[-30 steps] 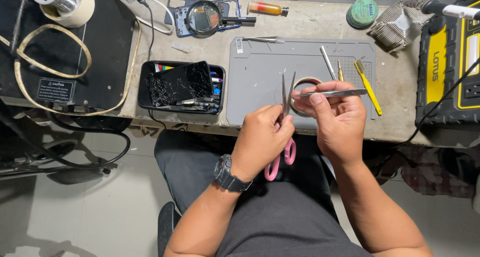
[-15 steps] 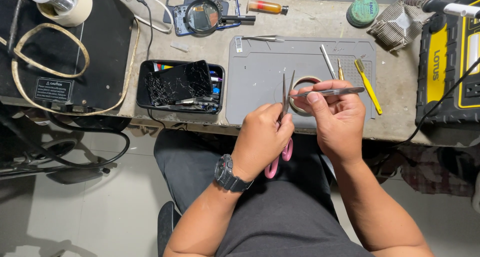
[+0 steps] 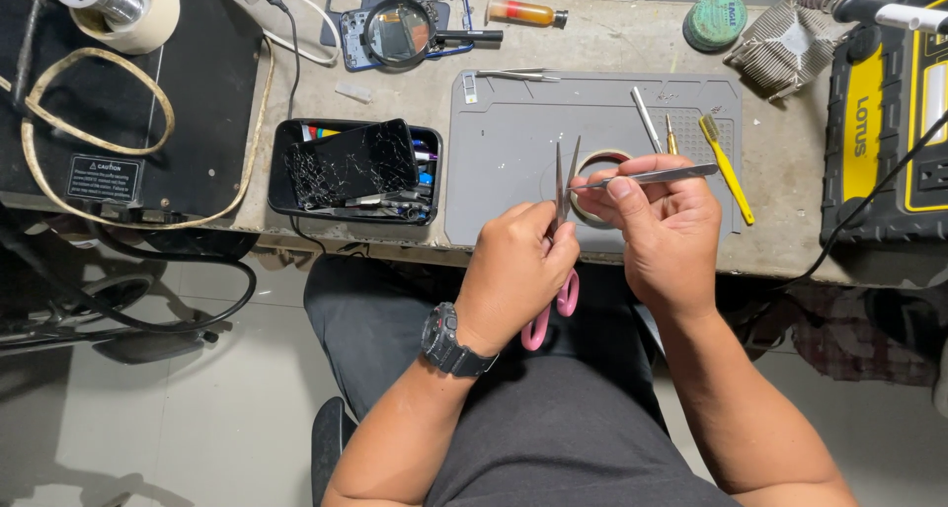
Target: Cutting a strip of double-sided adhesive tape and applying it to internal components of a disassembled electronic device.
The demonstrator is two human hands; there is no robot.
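Pink-handled scissors [image 3: 558,240] gripped in left hand [image 3: 518,270], right hand [image 3: 662,235] pinching tweezers [image 3: 652,177] near the tabletop's front edge; blades could easily nick those fingers.

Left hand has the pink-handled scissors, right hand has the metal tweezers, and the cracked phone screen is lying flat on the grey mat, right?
Not quite. In the head view the cracked phone screen lies in the black tray left of the grey mat. The left hand holds the pink-handled scissors; the right hand holds the metal tweezers.
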